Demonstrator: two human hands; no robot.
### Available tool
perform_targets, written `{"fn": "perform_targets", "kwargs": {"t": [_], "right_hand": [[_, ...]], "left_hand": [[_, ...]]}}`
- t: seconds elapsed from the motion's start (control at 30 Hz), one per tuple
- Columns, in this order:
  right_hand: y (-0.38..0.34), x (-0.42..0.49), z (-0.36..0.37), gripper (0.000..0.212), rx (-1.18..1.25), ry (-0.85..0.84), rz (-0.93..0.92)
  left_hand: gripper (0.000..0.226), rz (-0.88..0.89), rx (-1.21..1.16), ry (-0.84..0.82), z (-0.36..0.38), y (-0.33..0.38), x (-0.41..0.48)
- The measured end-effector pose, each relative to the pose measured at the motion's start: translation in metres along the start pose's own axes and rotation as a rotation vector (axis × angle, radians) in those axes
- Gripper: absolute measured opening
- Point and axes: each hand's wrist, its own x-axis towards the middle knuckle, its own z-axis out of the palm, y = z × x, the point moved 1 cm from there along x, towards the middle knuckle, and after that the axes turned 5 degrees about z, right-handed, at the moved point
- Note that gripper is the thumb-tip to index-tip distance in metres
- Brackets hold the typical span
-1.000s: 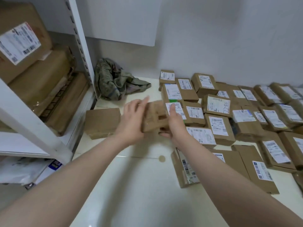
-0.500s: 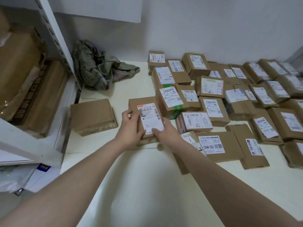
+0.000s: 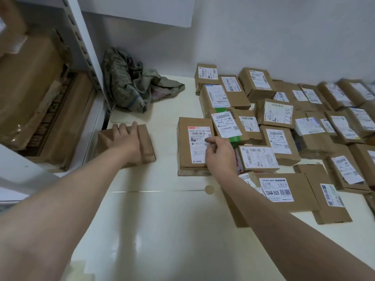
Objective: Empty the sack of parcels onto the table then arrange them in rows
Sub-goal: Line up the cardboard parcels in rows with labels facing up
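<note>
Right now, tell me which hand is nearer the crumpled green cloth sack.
Left. The left hand lies on an unlabelled brown parcel just before the sack; the right hand is farther right.

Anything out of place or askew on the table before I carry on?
Yes. One plain box under the left hand sits apart from the rows, with no label showing. The green-taped parcel looks tilted over its neighbours, and the front parcel marked 12V4A-5525 lies askew.

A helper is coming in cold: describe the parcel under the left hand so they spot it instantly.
Start at the white shelf rack on the left. Beside it lies a lone brown parcel under the left hand. Unlike the rowed parcels, it shows no label.
</note>
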Motion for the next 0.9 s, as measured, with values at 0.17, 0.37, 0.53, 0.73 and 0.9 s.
{"fn": "perform_targets", "kwargs": {"t": [0.17,0.37,0.53,0.73,0.9], "right_hand": [[-0.01,0.006,0.003,0.022,0.104,-0.072,-0.133],[-0.023,0.001,0.002,0.021,0.217,-0.284,-0.129],[-0.023,-0.032,-0.008,0.05,0.095,-0.598,-0.103],[0.017,-0.05,-0.035,0.036,0.235,-0.902,-0.059],[0.042,-0.056,-0.048,0.048,-0.031,-0.752,-0.12]], "left_hand": [[0.12,0.056,-0.418,-0.088,-0.013,-0.001,-0.019],[0.038,0.09,-1.505,-0.398,-0.014,-0.007,-0.079],[0.042,-0.006,-1.898,-0.412,0.017,0.007,-0.121],[0.052,-0.026,-1.716,-0.49,0.058,0.005,-0.156],[0.051,-0.171,-1.564,-0.554,0.077,0.034,-0.177]]}}
